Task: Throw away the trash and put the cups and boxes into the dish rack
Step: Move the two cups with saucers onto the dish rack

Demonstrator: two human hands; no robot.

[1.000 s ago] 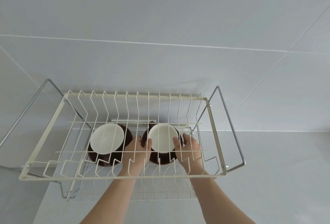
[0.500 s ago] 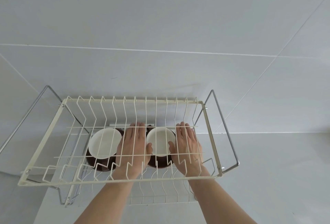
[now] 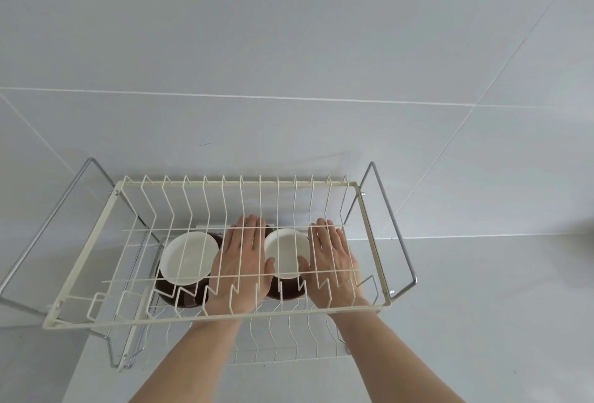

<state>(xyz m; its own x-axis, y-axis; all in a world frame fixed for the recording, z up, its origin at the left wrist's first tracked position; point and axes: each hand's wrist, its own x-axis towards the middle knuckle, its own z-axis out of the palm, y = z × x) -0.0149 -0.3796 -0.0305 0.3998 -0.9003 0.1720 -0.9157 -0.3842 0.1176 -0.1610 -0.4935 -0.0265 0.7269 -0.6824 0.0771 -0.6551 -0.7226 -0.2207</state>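
Two cups, brown outside and white inside, stand side by side on the lower tier of the cream wire dish rack (image 3: pixel 82 254). The left cup (image 3: pixel 189 256) stands alone. The right cup (image 3: pixel 284 253) sits between my hands, which reach in under the upper tier's wires. My left hand (image 3: pixel 241 267) lies flat on the cup's left side with its fingers stretched forward and its thumb by the rim. My right hand (image 3: pixel 332 261) lies flat on the cup's right side in the same way. Neither hand wraps the cup.
Chrome frame bars rise at the rack's left (image 3: pixel 45 226) and right (image 3: pixel 395 226) ends. A grey tiled wall stands right behind the rack. The rack sits on a grey counter (image 3: pixel 482 322) that stretches to the right.
My fingers have uncurled from around the right cup and now lie straight beside it. The cup has slid a little deeper into the lower tier.
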